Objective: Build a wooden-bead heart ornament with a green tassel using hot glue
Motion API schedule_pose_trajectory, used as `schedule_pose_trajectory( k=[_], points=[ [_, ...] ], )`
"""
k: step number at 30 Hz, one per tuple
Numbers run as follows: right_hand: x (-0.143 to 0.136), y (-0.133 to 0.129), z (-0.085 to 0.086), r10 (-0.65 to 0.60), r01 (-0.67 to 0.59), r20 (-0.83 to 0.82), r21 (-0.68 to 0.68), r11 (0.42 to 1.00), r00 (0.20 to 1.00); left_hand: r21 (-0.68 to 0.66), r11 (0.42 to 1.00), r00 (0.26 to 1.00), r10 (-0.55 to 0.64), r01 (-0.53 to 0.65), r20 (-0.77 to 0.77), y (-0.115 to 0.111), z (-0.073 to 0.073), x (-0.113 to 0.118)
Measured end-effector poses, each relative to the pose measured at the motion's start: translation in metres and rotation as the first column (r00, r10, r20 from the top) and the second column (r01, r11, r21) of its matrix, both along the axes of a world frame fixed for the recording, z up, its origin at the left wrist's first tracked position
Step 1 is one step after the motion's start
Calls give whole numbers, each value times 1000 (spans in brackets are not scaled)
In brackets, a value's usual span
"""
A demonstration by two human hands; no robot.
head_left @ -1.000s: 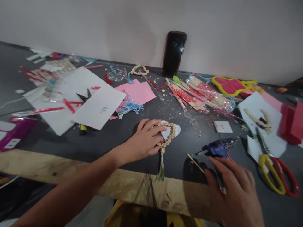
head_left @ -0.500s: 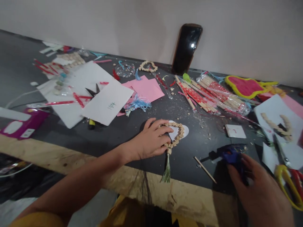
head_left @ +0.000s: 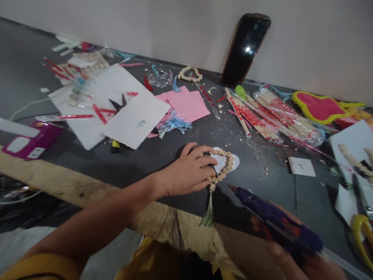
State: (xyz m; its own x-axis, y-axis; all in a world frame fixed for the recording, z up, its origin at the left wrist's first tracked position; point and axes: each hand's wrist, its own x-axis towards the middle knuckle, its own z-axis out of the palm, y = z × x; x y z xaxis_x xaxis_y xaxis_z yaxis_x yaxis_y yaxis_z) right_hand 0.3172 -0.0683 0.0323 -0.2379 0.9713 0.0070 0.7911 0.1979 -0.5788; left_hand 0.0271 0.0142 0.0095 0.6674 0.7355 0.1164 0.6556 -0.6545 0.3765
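Observation:
My left hand (head_left: 194, 171) lies over the left side of a heart-shaped ring of small wooden beads (head_left: 229, 165). Its fingers curl onto the beads and hide that side. Under the ring lies a white paper cutout (head_left: 235, 162), and a green tassel (head_left: 207, 212) hangs from the ring's lower end toward the table edge. My right hand (head_left: 288, 252), partly out of frame, is wrapped round a dark blue glue gun (head_left: 279, 216). The nozzle points left, a short way to the right of the tassel's top and apart from the ring.
Behind lie pink paper sheets (head_left: 192, 105), a blue tassel (head_left: 176, 124) and a white card (head_left: 136, 126). A phone (head_left: 246, 50) leans on the wall. Wrapped sticks (head_left: 291, 112), a small white square (head_left: 302, 166) and yellow-handled scissors (head_left: 361, 237) are to the right.
My right hand has lifted the glue gun from the table and turned its nozzle toward the beaded ring. My left hand stays on the ring. The view has shifted slightly.

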Motion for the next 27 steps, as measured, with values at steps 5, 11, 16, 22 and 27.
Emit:
schedule_pose_trajectory(
  k=[5, 11, 16, 22, 27],
  points=[
    [-19, 17, 5, 148, -150, -62, -29, 988, 987, 4, 1000, 1000, 6, -6, 11, 1, -1, 0],
    [-28, 24, 0, 195, -199, -150, -14, 980, 969, 5, 1000, 1000, 7, -7, 10, 0, 0, -1],
    [-25, 23, -6, 164, -183, -205, -79, 980, 965, 5, 1000, 1000, 11, -11, 7, 0, 0, -1],
    [-23, 26, -9, 150, -174, -189, -116, 978, 970, 15, 1000, 1000, 18, -18, 10, 0, -2, -1],
    [-24, 30, -8, 183, -195, -153, -62, 979, 971, 22, 1000, 1000, 18, -18, 6, 0, -2, -2]
  ],
)
